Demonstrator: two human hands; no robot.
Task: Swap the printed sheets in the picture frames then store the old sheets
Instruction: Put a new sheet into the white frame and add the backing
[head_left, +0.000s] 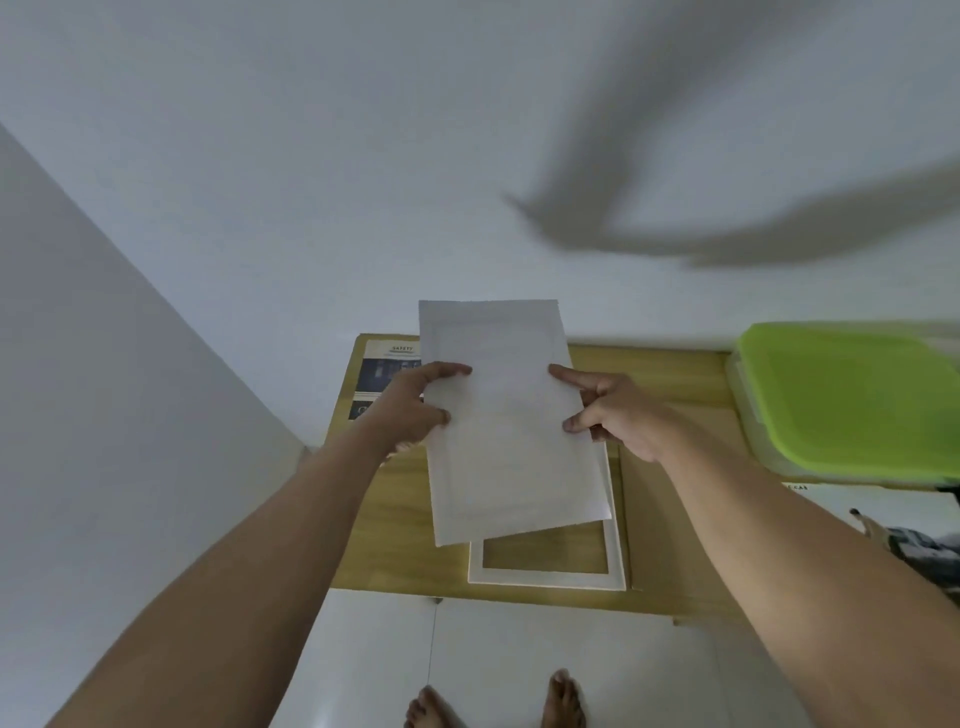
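Both my hands hold a white sheet (506, 421) upright above the wooden table (395, 530), its blank back toward me. My left hand (415, 405) grips the sheet's left edge and my right hand (613, 415) grips its right edge. Under the sheet lies a white picture frame (545, 577), empty, with bare wood showing through its opening. A printed sheet headed "SAFETY" (382, 374) lies flat at the table's far left, partly hidden by my left hand. A thin wooden board (670, 519), perhaps a frame backing, lies right of the frame.
A clear box with a green lid (852, 400) stands at the table's right end. Another printed sheet (883, 519) lies in front of it. White walls stand behind and to the left. My bare feet (498, 701) are on the white tiled floor below.
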